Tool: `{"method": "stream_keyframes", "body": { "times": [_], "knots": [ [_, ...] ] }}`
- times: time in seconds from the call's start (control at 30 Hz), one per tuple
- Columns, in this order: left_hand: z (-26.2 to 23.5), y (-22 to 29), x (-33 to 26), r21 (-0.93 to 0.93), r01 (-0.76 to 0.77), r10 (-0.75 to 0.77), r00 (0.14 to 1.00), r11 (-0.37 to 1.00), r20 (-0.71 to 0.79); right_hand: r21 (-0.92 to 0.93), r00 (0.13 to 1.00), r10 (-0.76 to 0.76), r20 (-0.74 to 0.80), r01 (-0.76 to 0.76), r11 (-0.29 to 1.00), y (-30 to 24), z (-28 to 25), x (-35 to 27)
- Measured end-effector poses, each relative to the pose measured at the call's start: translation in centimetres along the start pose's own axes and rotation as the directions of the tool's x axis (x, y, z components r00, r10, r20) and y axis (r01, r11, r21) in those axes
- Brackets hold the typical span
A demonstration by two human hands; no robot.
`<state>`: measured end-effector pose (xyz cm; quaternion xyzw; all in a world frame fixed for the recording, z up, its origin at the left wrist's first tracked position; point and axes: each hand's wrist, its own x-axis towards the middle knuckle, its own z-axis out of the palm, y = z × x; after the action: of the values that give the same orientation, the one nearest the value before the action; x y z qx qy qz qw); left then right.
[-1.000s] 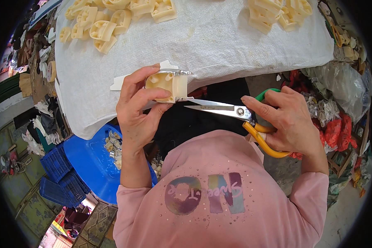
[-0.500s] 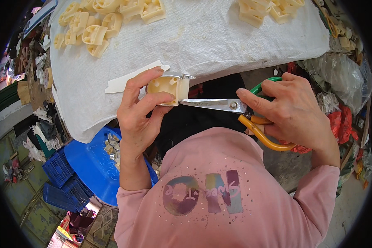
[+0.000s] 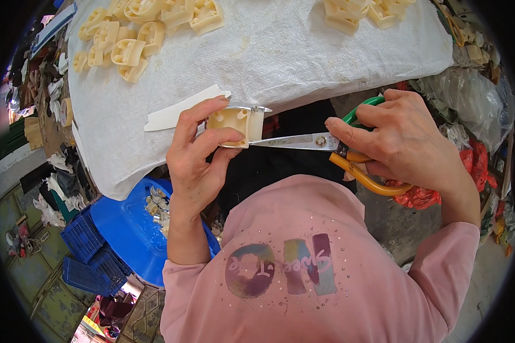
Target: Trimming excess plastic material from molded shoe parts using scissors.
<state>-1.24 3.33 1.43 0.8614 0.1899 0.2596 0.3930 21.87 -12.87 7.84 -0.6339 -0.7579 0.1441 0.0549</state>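
Note:
Between the thumb and fingers of my left hand (image 3: 197,151) is a cream plastic part (image 3: 234,121) with a shiny silver rim, its hollow side facing up. My right hand (image 3: 403,143) grips a pair of scissors (image 3: 303,142) with one green and one orange handle loop. The blades point left, close together, and their tips touch the lower right corner of the part. A flat white strip (image 3: 183,108) lies on the cloth just beyond my left hand.
White woven cloth (image 3: 269,57) covers the table ahead. Several cream plastic parts (image 3: 129,51) are heaped at far left, more parts (image 3: 355,11) at far right. Below left stands a blue basin (image 3: 117,228) holding small silvery pieces, beside blue crates (image 3: 91,251). Plastic bags (image 3: 469,103) lie at right.
The scissor blades have closed further, with their tips still at the part's corner. Both hands have shifted slightly to the right in the picture.

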Motion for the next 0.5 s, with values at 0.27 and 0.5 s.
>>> {"method": "stream_keyframes", "body": {
  "times": [0.27, 0.5],
  "knots": [
    [-0.1, -0.1, 0.3, -0.051, 0.051, -0.05, 0.999, 0.997, 0.014, -0.022, 0.999, 0.019, -0.033, -0.019, 1.0, 0.3, 0.5, -0.3],
    [0.8, -1.0, 0.7, -0.108, 0.082, -0.09, 0.994, 0.991, -0.069, 0.47, 0.886, 0.435, -0.163, -0.318, 0.823, 1.3, 3.6, -2.7]
  ]
}}
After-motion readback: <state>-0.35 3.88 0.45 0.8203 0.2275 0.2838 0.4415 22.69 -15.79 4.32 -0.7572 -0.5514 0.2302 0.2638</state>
